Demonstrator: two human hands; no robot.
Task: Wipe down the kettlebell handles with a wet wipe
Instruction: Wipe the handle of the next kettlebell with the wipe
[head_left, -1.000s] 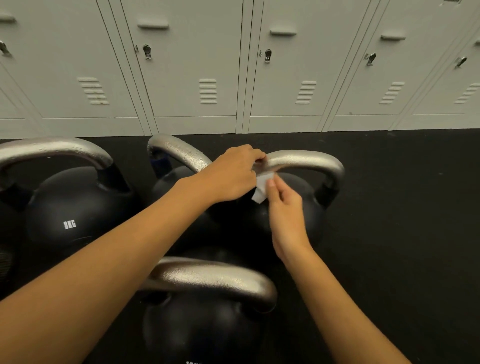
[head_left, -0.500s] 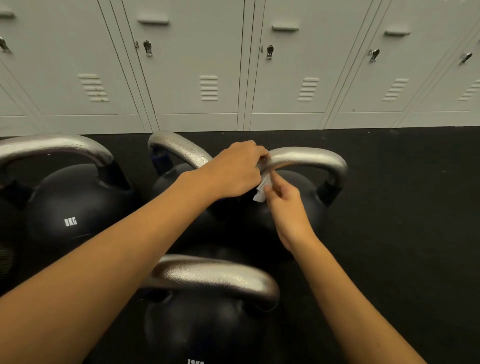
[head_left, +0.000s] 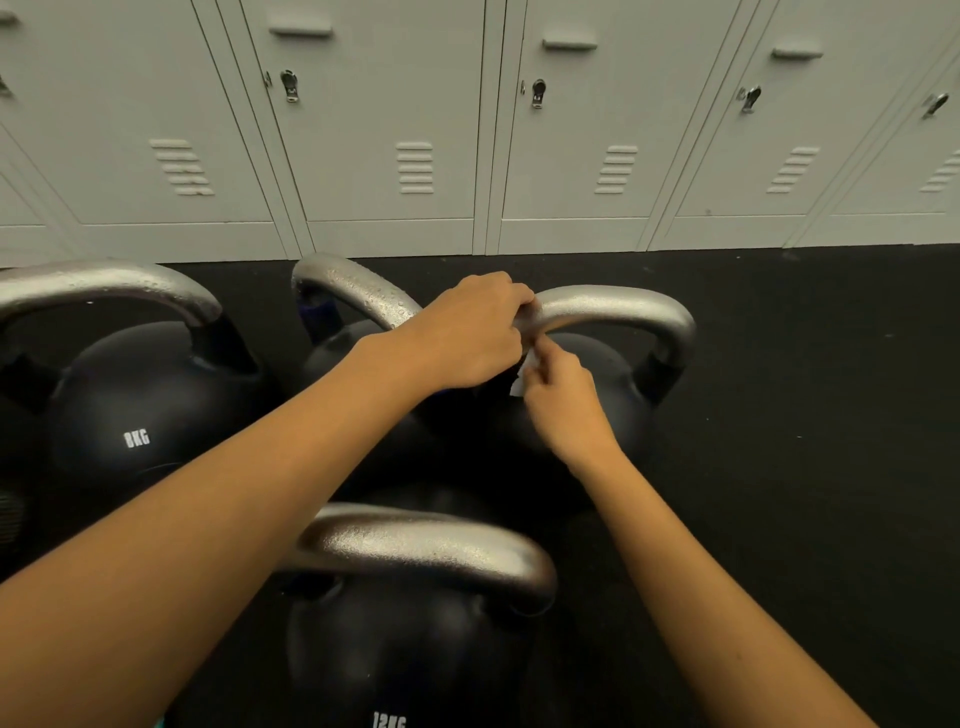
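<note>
Left hand (head_left: 470, 332) is curled tight over the silver handle (head_left: 618, 312) of the far kettlebell (head_left: 613, 410), fingers wrapped round the bar at its near end. Just under that hand, the right hand (head_left: 558, 397) has its fingertips bunched together, pinching a small white wipe (head_left: 518, 385); only a crumpled corner of it shows, peeking out between the two hands and hanging right below the bar. The handle looks matte grey and pebbled, arching away to the right of the left hand and dropping into a black round body. Behind the left wrist a second handle (head_left: 353, 288) rises, speckled with water beads. Well off to the left of that forearm sits a black kettlebell marked 8KG (head_left: 137, 410), its handle also beaded. Beneath both forearms, closest to the camera, another black kettlebell (head_left: 395, 660) with a shiny handle, its label partly cut off at the frame edge. All of them stand on a black floor (head_left: 805, 415), with grey lockers (head_left: 571, 130) beyond the hands, doors closed, so whatever is inside cannot be seen
</note>
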